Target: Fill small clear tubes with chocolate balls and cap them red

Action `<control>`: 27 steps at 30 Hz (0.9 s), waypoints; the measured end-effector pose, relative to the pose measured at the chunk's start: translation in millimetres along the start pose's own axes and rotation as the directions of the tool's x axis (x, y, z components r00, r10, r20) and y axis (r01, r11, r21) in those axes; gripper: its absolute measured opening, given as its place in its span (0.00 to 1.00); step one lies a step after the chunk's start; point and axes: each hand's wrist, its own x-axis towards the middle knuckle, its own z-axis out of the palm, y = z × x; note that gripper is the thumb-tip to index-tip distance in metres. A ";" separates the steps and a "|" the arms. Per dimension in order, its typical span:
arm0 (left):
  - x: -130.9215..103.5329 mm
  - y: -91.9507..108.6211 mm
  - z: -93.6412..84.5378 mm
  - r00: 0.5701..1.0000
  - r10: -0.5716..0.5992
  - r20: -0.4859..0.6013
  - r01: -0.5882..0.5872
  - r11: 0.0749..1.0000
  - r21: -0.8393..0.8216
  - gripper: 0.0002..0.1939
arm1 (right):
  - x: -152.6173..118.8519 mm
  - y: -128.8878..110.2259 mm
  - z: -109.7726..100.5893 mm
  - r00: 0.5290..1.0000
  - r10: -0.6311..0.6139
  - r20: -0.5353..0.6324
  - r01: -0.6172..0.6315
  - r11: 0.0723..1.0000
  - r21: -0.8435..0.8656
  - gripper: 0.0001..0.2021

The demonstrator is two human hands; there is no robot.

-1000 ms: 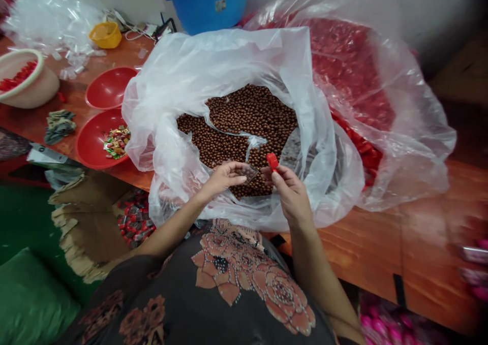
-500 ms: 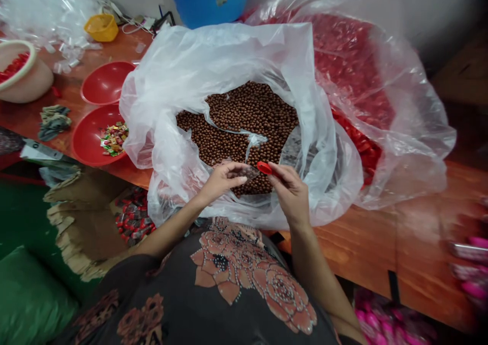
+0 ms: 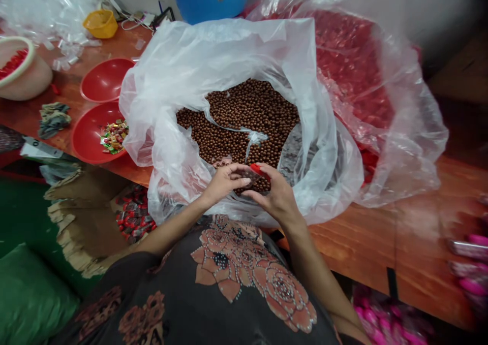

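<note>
Over the near edge of a big white plastic bag (image 3: 163, 91), my left hand (image 3: 227, 180) pinches a small clear plastic container (image 3: 247, 174). A red cap (image 3: 256, 168) sits at the container's right end. My right hand (image 3: 276, 192) has its fingers against this cap, and its thumb is spread below, near the left fingertips. How firmly the cap sits cannot be seen. Brown chocolate-like balls (image 3: 244, 114) fill the bag beneath both hands. A scoop-like pinkish piece (image 3: 223, 161) lies among the balls beside my left hand, partly hidden.
A clear bag of red pieces (image 3: 351, 65) stands at the right. Left are red bowls (image 3: 86, 136), one with wrapped candies (image 3: 114, 136), and a white bucket (image 3: 34, 78). A cardboard box (image 3: 87, 218) with red-capped packs (image 3: 135, 218) is below the wooden table (image 3: 381, 243).
My right hand has moved left, bringing the red cap to the end of the clear container. Its thumb has come away from the cap. My left hand stays nearly in place.
</note>
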 end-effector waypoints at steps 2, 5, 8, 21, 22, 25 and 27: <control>-0.8 -1.5 1.5 1.000 -0.003 0.000 0.003 1.000 -0.022 0.18 | 1.9 2.6 1.1 0.999 -0.048 0.001 0.048 0.996 -0.076 0.38; -1.0 -2.7 5.1 1.000 -0.009 -0.004 0.008 0.997 -0.071 0.19 | 3.5 5.5 4.4 0.998 -0.065 0.020 0.068 0.988 -0.141 0.33; -0.1 -4.6 12.9 0.998 -0.010 -0.067 -0.001 0.987 -0.160 0.20 | 2.7 4.8 11.5 0.997 -0.064 0.040 0.069 0.989 -0.127 0.33; -1.0 -24.8 26.4 0.964 -0.019 -0.264 -0.015 0.992 -0.126 0.17 | -1.1 -12.8 30.2 0.998 -0.028 0.048 0.034 0.992 -0.122 0.30; -1.7 -24.8 26.2 0.965 -0.020 -0.261 -0.013 0.992 -0.125 0.17 | -1.3 -13.1 30.3 0.998 -0.025 0.056 0.031 0.993 -0.115 0.29; -4.3 -23.2 26.8 0.964 -0.031 -0.263 0.003 0.994 -0.107 0.18 | -1.7 -13.7 29.5 0.997 -0.016 0.081 0.023 0.996 -0.088 0.30; -5.8 -21.6 27.6 0.964 -0.042 -0.263 0.018 0.996 -0.093 0.20 | -1.5 -14.0 28.2 0.996 -0.017 0.082 0.023 0.997 -0.069 0.31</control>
